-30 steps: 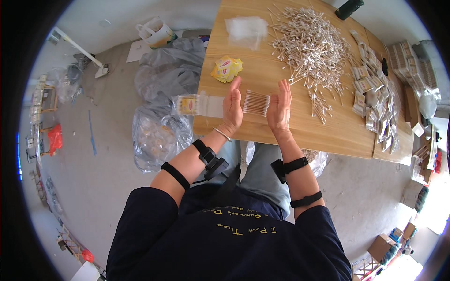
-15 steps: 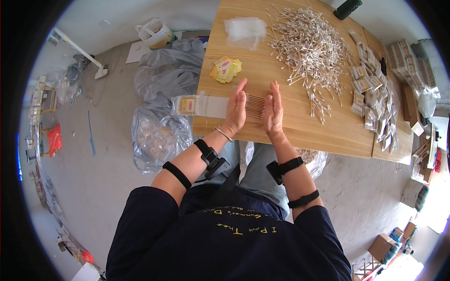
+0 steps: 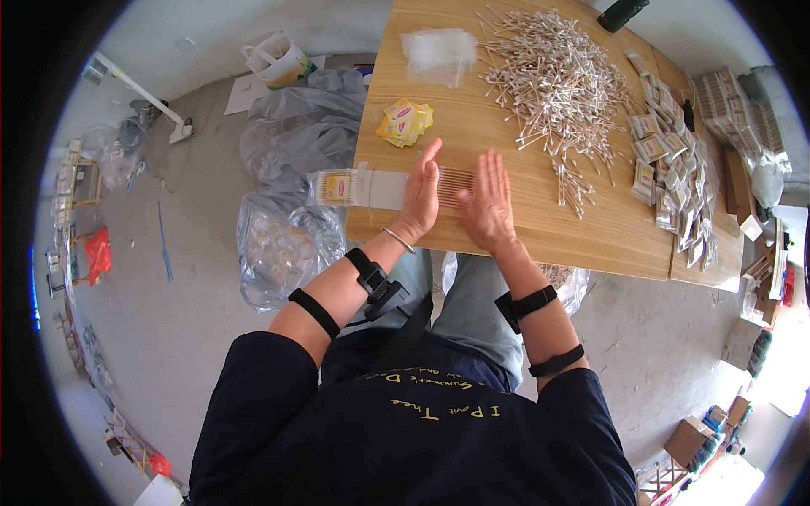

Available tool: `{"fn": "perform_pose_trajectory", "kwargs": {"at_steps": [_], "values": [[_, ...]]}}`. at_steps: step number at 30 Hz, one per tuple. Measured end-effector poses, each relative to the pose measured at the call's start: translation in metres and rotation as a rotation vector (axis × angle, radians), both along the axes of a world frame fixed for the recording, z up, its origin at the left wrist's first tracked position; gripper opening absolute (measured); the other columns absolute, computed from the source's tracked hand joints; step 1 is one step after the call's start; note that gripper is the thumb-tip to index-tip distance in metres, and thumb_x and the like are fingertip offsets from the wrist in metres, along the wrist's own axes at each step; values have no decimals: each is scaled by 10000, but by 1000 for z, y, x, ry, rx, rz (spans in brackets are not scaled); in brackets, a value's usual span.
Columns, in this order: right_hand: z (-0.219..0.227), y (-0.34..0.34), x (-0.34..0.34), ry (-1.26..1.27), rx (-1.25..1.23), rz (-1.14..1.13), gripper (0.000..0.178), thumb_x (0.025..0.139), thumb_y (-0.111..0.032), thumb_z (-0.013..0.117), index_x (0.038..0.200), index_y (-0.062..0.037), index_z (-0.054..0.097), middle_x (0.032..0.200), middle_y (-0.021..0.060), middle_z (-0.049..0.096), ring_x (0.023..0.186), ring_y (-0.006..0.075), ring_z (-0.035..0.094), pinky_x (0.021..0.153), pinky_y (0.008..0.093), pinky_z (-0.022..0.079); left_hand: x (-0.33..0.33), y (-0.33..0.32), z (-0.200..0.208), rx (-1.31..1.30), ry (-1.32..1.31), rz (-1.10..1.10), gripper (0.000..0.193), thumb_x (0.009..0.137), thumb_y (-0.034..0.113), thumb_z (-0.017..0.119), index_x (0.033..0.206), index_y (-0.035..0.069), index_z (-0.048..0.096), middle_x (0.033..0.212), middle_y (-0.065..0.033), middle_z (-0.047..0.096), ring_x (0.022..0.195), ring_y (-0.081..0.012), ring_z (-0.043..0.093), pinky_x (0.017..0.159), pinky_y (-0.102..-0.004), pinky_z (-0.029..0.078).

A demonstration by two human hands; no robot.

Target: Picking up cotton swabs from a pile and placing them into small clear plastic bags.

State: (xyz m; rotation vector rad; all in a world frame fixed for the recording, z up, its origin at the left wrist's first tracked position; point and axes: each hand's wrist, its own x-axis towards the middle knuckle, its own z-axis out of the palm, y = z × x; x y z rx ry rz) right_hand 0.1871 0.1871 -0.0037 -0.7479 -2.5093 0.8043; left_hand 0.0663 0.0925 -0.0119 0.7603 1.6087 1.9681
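A row of cotton swabs (image 3: 453,187) lies side by side on the wooden table between my hands. My left hand (image 3: 421,194) stands on edge at the row's left end, fingers straight, thumb up. At the right end my right hand (image 3: 490,202) is tilted palm down, fingers stretched out and touching or just over the swab ends; which cannot be made out. Left of my left hand lies a flat white strip (image 3: 388,190). Beyond it, at the table's left edge, is a clear bag (image 3: 337,187) holding swabs and a yellow card.
A big heap of loose swabs (image 3: 557,80) covers the far middle, with a smaller bunch (image 3: 575,192) nearer. Yellow cards (image 3: 405,123) and clear bags (image 3: 439,54) lie far left. Filled packets (image 3: 671,173) pile up at right. Grey plastic sacks (image 3: 299,131) stand beside the table.
My right hand has turned from standing on edge to a flatter, palm-down tilt and shifted slightly left over the swab ends. My left hand has barely moved.
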Motion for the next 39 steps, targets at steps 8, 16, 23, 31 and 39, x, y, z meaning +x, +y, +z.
{"fn": "perform_pose_trajectory", "kwargs": {"at_steps": [8, 16, 23, 31, 39], "values": [[5, -9, 4, -308, 297, 187, 899, 875, -616, 459, 1451, 42, 252, 1534, 223, 199, 1445, 351, 144, 1176, 460, 117, 4, 0, 9, -58, 2, -52, 681, 1012, 514, 269, 1415, -26, 359, 1409, -231, 435, 1352, -292, 371, 1096, -357, 297], [4, 0, 5, -308, 258, 279, 688, 934, -382, 490, 1448, 24, 278, 1528, 229, 220, 1438, 374, 155, 1173, 455, 138, 1, 2, 9, -170, 473, -84, 513, 977, 261, 495, 1390, -21, 380, 1409, -202, 434, 1288, -304, 433, 1101, -392, 299], [9, 25, 20, 302, -246, 67, 534, 912, -59, 446, 1417, 58, 315, 1507, 262, 260, 1418, 400, 219, 1152, 414, 211, 1, -11, 25, -434, 1010, -281, 602, 784, 173, 669, 1308, -20, 446, 1342, -196, 467, 1298, -369, 380, 1114, -454, 290], [2, 3, 7, 445, -496, -102, 558, 1018, -303, 365, 1432, 63, 285, 1510, 259, 258, 1432, 362, 195, 1160, 391, 175, 7, -11, 15, -288, 797, -152, 519, 894, 255, 608, 1296, -38, 458, 1335, -217, 476, 1274, -363, 420, 1091, -419, 323], [2, -26, -26, 448, -445, -85, 628, 1023, -409, 314, 1433, 65, 276, 1495, 274, 276, 1430, 394, 177, 1156, 414, 181, 0, -11, 1, 2, -68, -37, 604, 1014, 447, 381, 1396, -21, 394, 1435, -149, 419, 1354, -235, 364, 1118, -349, 270]]}}
